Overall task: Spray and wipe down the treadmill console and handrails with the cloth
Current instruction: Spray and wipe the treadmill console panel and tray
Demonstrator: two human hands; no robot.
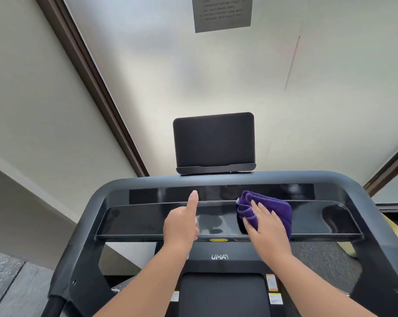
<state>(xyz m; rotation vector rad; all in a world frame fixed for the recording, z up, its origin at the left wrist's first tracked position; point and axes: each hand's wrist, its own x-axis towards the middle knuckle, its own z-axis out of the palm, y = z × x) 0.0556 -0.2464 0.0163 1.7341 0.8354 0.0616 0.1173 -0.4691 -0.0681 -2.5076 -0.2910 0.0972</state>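
Console (147, 221) runs crosswise under both hands, its long axis left to right. The right hand (265, 227) lies flat, fingers spread, pressing the purple cloth (273, 205) onto it. The left hand (182, 227), forefinger extended, seems curled around a mostly hidden spray bottle; unwiped gloss stretches beyond each hand.

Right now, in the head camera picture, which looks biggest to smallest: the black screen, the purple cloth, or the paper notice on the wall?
1. black screen
2. purple cloth and paper notice: look alike in size; the notice is farther off and cut by the frame, so unranked.

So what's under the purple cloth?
The purple cloth lies on the glossy black console, pressed flat by the right hand. The panel directly beneath it is covered.
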